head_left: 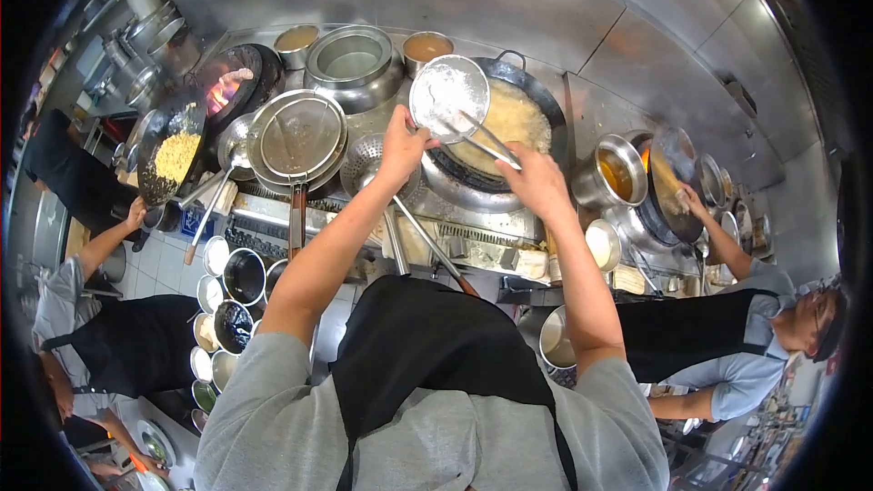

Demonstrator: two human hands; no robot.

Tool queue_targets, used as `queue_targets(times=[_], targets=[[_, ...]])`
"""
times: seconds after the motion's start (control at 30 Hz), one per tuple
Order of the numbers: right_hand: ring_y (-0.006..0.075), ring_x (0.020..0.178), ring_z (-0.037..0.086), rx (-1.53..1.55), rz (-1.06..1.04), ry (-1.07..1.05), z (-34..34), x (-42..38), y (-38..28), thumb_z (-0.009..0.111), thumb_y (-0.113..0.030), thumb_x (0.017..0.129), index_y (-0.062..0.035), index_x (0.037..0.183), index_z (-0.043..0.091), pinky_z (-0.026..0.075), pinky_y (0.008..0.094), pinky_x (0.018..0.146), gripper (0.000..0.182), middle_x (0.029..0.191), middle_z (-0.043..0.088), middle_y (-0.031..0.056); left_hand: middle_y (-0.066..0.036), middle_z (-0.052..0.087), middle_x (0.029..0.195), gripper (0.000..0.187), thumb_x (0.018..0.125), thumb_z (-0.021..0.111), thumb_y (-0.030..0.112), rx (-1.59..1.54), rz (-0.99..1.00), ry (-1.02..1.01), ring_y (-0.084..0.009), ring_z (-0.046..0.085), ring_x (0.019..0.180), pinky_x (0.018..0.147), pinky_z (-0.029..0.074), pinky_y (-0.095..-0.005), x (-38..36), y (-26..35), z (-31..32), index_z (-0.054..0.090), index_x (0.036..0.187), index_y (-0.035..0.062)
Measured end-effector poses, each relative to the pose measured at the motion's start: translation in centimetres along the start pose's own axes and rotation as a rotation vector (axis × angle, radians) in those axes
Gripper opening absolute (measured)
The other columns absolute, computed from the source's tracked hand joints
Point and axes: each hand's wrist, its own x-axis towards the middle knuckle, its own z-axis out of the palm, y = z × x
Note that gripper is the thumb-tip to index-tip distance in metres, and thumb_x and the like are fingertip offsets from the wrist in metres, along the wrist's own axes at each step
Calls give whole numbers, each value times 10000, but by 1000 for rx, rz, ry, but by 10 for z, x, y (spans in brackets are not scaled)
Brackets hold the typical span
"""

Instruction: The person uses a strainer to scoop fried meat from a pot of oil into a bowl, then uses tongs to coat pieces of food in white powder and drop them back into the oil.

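Note:
My left hand grips the rim of a round metal bowl, tilted toward me, with white powder over its inside. In my right hand is a pair of metal tongs, their tips reaching into the bowl. What the tips hold, if anything, is too small to tell. Behind and to the right of the bowl, a large black wok holds bubbling, foamy yellowish oil. The bowl overlaps the wok's left edge in view.
Left of me are a perforated ladle, a round strainer and a large pot. A co-worker at left holds a wok of yellow food. At right, a co-worker's hand is at another wok, near a pot of orange oil.

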Motion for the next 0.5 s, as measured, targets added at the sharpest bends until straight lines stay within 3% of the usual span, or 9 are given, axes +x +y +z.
queue_targets(times=[0.07, 0.17, 0.27, 0.5], targets=[[394, 889, 641, -27, 50, -101, 7, 0, -4, 598, -304, 880, -132, 1148, 619, 508, 471, 794, 319, 908, 673, 205, -115, 447, 938, 260, 793, 543, -107, 4, 2, -15, -188, 590, 751, 592, 596, -295, -1, 2, 2, 339, 896, 18], [399, 851, 647, -147, 71, -28, 10, 1, -1, 598, -300, 882, -179, 1138, 625, 517, 481, 763, 285, 859, 671, 193, -132, 479, 998, 280, 826, 548, -100, 58, 15, 5, -207, 614, 818, 653, 609, -292, 2, 0, -2, 329, 927, 42], [394, 855, 651, 2, 121, 115, 0, 7, 24, 609, -295, 875, -213, 1133, 661, 521, 475, 774, 276, 905, 677, 188, -133, 477, 986, 284, 814, 557, -98, 138, 33, 73, -198, 609, 796, 639, 606, -285, 4, 0, -10, 331, 915, 41], [426, 985, 611, -23, 306, 189, 3, 43, 70, 592, -333, 877, -76, 1143, 620, 484, 490, 857, 371, 1002, 653, 252, -153, 469, 977, 261, 791, 535, -112, 34, 16, 125, -232, 618, 808, 604, 614, -309, 6, -5, -26, 338, 895, 24]])
